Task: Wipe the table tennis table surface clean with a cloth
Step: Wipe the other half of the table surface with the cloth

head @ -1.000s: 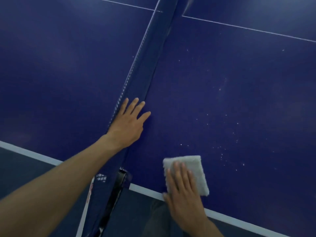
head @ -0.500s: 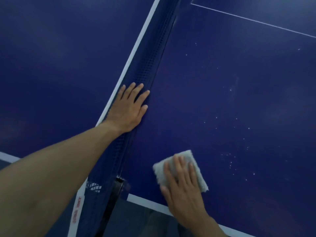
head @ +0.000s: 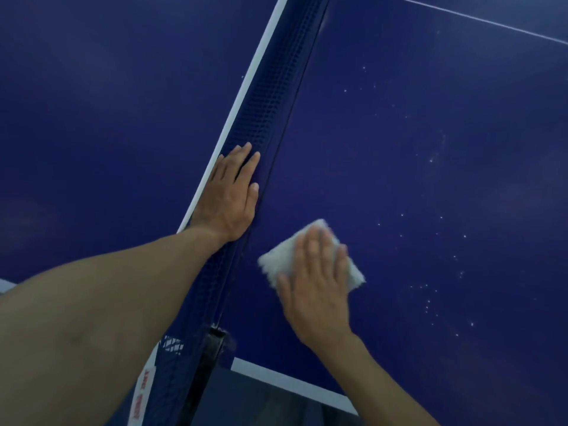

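My right hand (head: 316, 281) lies flat on the cloth (head: 272, 261), fingers straight and close together, palm pressing it down onto the table (head: 353, 167). I am not pinching it; I only bear on it from above. The cloth is a small white folded pad, and its corners stick out to the left and right of my fingers. It sits on the blue surface just right of the net (head: 270, 96), a little in from the white edge line (head: 276, 376).

My left hand (head: 230, 195) is spread flat against the net, fingers straight and together, resting on the mesh near its white top band. I judge that it braces me, or holds the mesh aside, while I wipe close to it.

The step in hand is the wiping itself, in the corner by the net post (head: 215, 339). Much is left, I think: white specks (head: 427, 301) dot the surface to the right of the cloth and further up the table. The next move calls for steady downward pressure and a sweep rightward through those specks, with the pad flat so it does not roll or bunch under my palm.
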